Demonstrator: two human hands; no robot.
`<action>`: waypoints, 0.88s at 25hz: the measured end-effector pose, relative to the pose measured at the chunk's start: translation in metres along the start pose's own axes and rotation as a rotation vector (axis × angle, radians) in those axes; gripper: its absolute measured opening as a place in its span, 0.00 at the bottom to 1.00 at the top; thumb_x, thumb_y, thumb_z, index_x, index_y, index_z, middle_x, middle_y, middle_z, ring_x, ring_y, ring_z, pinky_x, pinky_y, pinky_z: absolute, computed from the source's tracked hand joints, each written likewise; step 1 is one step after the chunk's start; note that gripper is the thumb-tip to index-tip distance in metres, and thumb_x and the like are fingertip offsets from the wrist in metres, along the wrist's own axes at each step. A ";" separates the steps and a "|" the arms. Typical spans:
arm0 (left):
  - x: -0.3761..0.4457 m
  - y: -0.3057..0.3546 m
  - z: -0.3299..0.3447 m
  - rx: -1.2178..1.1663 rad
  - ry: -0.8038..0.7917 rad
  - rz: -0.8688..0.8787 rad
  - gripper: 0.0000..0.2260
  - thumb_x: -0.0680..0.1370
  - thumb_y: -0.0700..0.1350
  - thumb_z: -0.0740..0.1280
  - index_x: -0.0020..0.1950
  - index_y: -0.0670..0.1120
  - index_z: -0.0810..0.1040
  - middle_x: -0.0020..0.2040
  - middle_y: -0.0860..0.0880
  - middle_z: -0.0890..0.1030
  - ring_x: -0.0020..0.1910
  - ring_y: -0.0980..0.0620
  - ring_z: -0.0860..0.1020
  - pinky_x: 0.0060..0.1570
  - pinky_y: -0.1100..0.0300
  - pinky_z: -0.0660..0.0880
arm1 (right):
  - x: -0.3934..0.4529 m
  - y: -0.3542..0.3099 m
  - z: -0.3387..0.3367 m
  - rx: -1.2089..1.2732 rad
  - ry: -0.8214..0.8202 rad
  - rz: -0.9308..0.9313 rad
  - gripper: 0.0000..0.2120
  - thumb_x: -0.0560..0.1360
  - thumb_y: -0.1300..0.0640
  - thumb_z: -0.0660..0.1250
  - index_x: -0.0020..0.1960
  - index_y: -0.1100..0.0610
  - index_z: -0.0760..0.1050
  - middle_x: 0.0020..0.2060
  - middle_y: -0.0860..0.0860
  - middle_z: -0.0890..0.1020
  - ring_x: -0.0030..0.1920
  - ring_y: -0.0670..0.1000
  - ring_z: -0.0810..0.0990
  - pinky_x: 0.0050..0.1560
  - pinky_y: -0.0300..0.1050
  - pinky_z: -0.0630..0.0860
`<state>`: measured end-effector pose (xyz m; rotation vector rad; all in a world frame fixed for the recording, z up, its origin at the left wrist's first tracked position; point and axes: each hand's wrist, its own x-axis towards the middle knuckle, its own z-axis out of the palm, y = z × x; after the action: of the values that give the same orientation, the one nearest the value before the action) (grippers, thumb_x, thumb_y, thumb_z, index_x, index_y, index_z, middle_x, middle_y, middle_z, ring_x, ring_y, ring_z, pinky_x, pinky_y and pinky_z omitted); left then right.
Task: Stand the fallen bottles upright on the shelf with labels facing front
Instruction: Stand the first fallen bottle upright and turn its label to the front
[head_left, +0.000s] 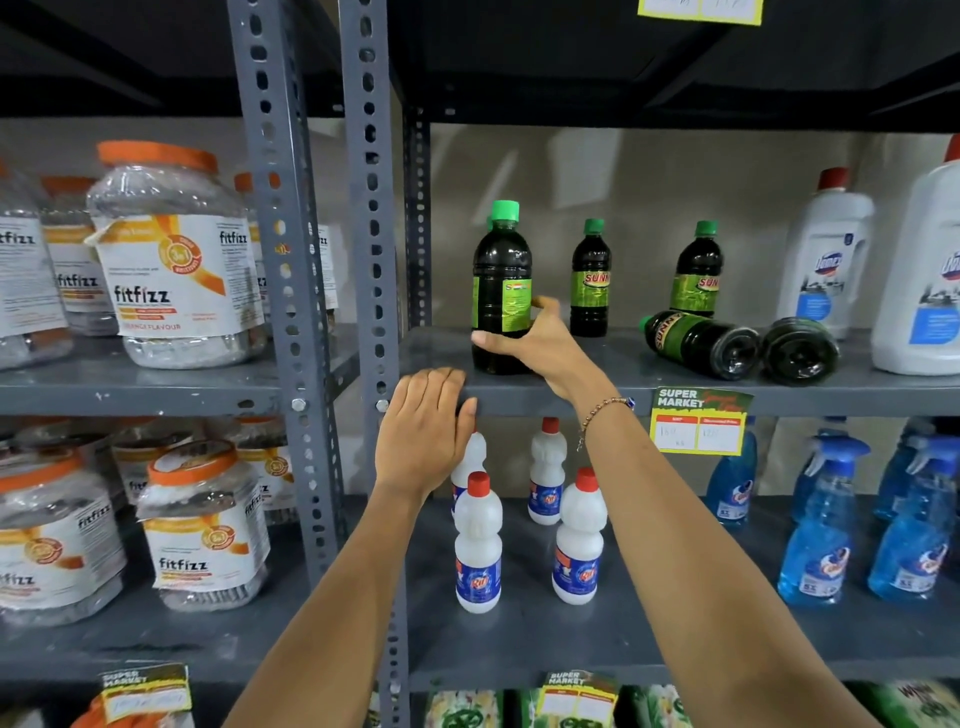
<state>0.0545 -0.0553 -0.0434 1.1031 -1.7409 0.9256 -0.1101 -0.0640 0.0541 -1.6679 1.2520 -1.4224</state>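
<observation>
The right hand grips the upright dark bottle low, near the shelf front edge; the left hand lies flat, empty. Full, rigid, probably slick: hold mid-body. Two fallen bottles lie right.

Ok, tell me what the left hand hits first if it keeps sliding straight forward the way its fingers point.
Probably nothing soon: the left hand rests on the shelf edge, and bare shelf lies ahead, left of the held bottle. Depth is unclear.

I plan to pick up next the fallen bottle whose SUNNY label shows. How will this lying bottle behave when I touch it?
The lying SUNNY bottle is round, so it would probably roll if nudged, though the second fallen bottle beside it may block it. It looks full of dark liquid, so likely heavy for its size. The smooth plastic may be slippery.
</observation>
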 end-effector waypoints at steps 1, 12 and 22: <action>0.000 0.000 0.000 0.002 -0.003 -0.001 0.22 0.82 0.53 0.48 0.58 0.41 0.76 0.54 0.44 0.81 0.52 0.45 0.78 0.58 0.53 0.69 | 0.002 0.000 -0.001 0.049 -0.012 0.028 0.40 0.67 0.61 0.77 0.69 0.59 0.55 0.55 0.50 0.77 0.57 0.48 0.75 0.60 0.43 0.71; -0.001 0.001 0.002 -0.001 0.031 0.010 0.21 0.82 0.52 0.50 0.57 0.41 0.76 0.53 0.44 0.81 0.51 0.44 0.78 0.58 0.54 0.67 | 0.002 -0.003 -0.001 -0.013 -0.032 0.053 0.26 0.69 0.67 0.72 0.61 0.59 0.63 0.47 0.50 0.77 0.54 0.50 0.75 0.43 0.33 0.70; 0.000 0.001 0.001 0.015 0.028 0.012 0.19 0.82 0.51 0.52 0.57 0.41 0.77 0.53 0.44 0.81 0.51 0.44 0.78 0.58 0.53 0.68 | 0.000 -0.001 -0.001 -0.099 0.008 0.023 0.32 0.67 0.62 0.77 0.61 0.57 0.59 0.45 0.45 0.73 0.45 0.41 0.73 0.40 0.32 0.70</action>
<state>0.0534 -0.0558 -0.0442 1.0851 -1.7220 0.9594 -0.1106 -0.0635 0.0554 -1.7088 1.3615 -1.3754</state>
